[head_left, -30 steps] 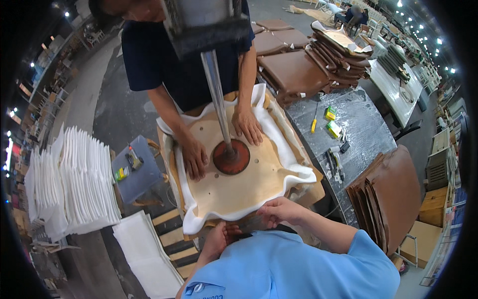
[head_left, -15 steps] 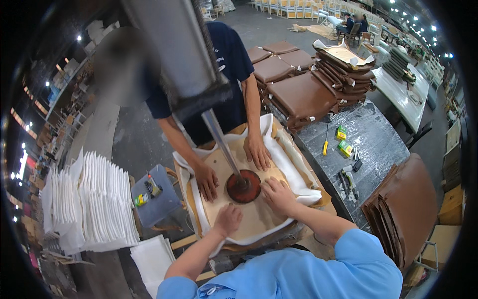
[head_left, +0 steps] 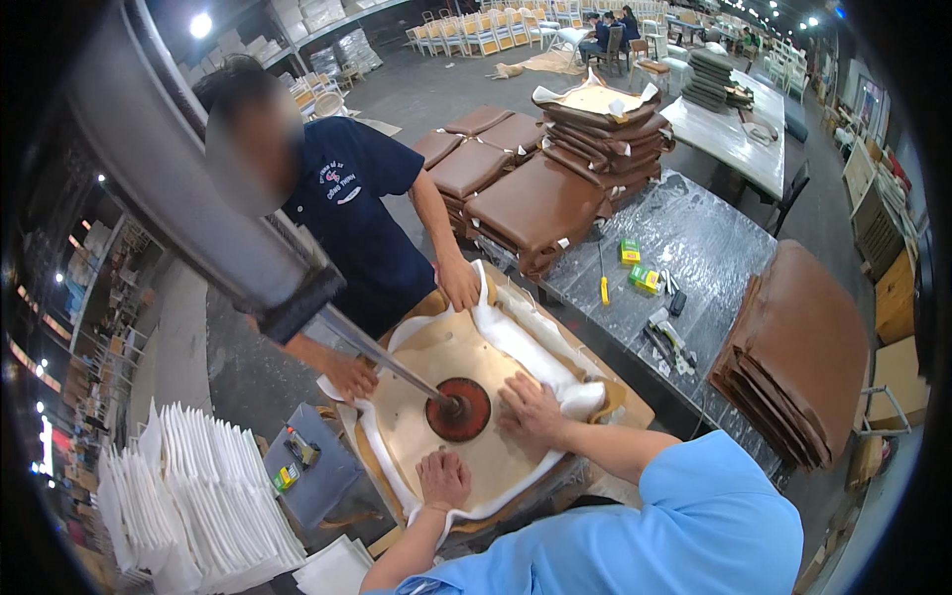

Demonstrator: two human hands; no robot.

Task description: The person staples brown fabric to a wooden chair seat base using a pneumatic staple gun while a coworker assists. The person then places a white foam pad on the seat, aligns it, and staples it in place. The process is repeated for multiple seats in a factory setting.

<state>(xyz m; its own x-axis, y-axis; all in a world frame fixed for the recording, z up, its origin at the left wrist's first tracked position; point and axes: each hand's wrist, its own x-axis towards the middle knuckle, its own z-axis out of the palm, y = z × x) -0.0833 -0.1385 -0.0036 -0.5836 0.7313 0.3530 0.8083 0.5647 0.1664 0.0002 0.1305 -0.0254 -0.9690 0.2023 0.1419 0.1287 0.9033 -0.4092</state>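
Note:
A plywood seat board [head_left: 496,466] lies on white padding [head_left: 535,354] with brown material beneath. From above, the metal rod [head_left: 382,359] of a grey press cylinder [head_left: 188,169] brings a round red-and-black disc [head_left: 458,409] down onto the board. My left hand [head_left: 444,481] rests on the near part of the board, fingers stretched out. To the right of the disc, my right hand [head_left: 531,412] presses on the board with its fingers apart. Across from me, a co-worker's hands [head_left: 458,281] are at the far and left edges of the padding.
White sheets [head_left: 198,496] are stacked at the lower left, beside a stool [head_left: 312,466] holding a tool and a small box. A wrapped table [head_left: 694,233] at right bears a yellow-handled screwdriver [head_left: 604,290], boxes and a staple gun [head_left: 669,342]. Brown covers [head_left: 803,347] and cushions [head_left: 535,203] are piled nearby.
The co-worker's hands have moved off the board to the padding's edges, and the co-worker leans back. My hands stay on the board, the right one now flatter. The view has shifted.

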